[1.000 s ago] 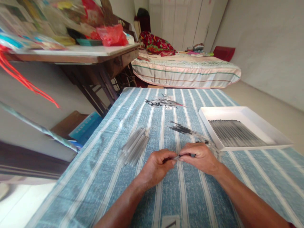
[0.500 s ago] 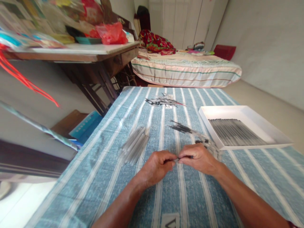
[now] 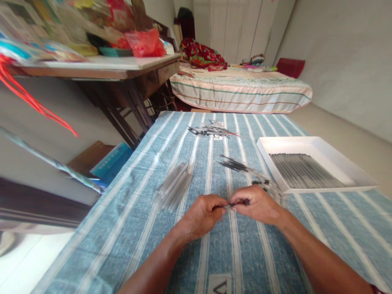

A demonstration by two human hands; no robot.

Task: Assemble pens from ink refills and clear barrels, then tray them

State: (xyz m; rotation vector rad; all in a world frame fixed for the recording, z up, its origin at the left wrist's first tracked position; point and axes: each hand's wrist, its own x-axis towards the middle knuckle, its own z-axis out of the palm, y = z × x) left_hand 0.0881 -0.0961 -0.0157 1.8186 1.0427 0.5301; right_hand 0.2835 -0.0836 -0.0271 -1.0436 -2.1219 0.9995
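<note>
My left hand pinches a thin grey pen between thumb and fingers. Close against it, my right hand grips the pen's dark end, its fingertips almost touching the left ones. Most of the pen is hidden by the fingers. Left of my hands lies a pile of translucent grey pen barrels. Just beyond the right hand are slim dark-tipped refills and clear pieces with black ends, partly covered by that hand.
A white tray at the right holds a row of dark grey pens. Farther back lies a loose heap of thin black and clear parts. The striped cloth covers the table. A desk stands left, a bed behind.
The two hands stay nearly in place. A little more of the pen shows between the fingertips as the right fingers shift slightly. The piles and tray are unchanged.
</note>
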